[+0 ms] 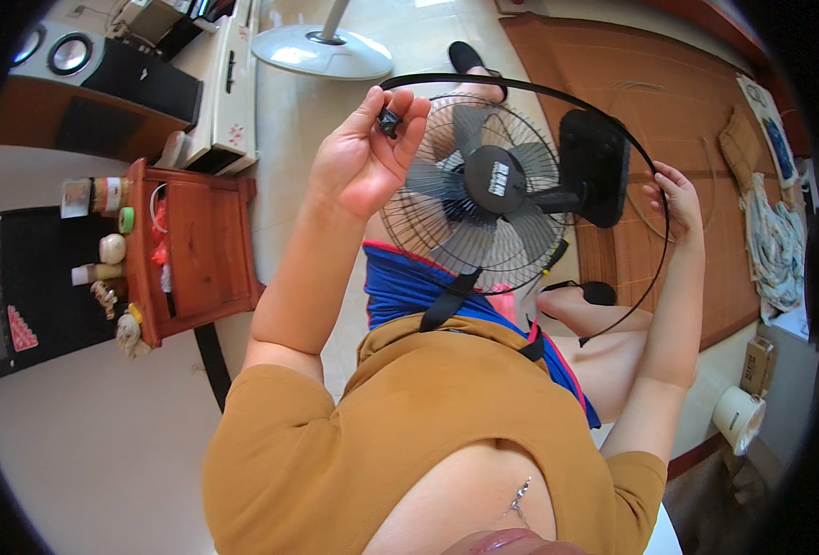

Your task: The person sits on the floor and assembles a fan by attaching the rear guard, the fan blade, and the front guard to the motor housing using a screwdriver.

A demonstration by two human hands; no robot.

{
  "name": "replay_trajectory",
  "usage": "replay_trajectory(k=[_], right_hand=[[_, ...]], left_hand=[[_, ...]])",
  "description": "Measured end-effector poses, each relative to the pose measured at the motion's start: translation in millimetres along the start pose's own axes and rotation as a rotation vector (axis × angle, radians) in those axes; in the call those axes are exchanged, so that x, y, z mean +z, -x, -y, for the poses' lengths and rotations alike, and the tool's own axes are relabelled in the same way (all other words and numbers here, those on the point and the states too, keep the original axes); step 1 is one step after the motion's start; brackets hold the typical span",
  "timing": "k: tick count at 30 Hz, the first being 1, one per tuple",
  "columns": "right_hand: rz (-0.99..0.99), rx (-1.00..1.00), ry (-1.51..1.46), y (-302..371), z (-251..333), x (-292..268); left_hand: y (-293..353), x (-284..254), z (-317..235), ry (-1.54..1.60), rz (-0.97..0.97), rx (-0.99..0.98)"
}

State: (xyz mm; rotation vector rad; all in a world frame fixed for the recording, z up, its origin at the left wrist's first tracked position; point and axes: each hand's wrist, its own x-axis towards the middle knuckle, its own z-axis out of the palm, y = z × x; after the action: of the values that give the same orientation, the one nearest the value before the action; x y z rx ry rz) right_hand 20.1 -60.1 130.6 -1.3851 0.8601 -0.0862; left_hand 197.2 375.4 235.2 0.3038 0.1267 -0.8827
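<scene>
A thin black hoop-like strip arcs over an electric fan head and curves down on its right side. My left hand is raised with its fingers curled around a small black clip-like piece at the strip's left end. On the right, my right hand pinches the strip between thumb and fingers. Between my hands, the fan rests at my lap, with grey translucent blades behind a round black wire grille. A black motor housing or base joins the fan's right side.
A round white stand base stands on the tiled floor ahead. To the left are a reddish wooden cabinet with jars and a speaker. A brown mat lies at the right, with folded cloth and a white bucket.
</scene>
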Motion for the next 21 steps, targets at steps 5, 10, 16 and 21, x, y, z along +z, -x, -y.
replay_trajectory(k=[5, 10, 16, 21], right_hand=[[0.047, 0.035, -0.054, -12.1, -12.0, 18.9], [0.074, 0.039, -0.051, -17.6, -17.8, 28.4], [0.061, 0.011, -0.106, -7.5, -20.3, 30.0], [0.025, -0.082, -0.142, 2.4, -16.8, 39.6]], left_hand=[[12.2, -4.3, -6.8, -0.053, -0.034, 0.065], [15.5, 5.7, 5.1, -0.237, -0.083, 0.152], [14.3, 42.4, 79.3, -0.996, 0.128, 0.257], [12.4, 33.8, 110.1, -0.956, 0.333, 0.154]])
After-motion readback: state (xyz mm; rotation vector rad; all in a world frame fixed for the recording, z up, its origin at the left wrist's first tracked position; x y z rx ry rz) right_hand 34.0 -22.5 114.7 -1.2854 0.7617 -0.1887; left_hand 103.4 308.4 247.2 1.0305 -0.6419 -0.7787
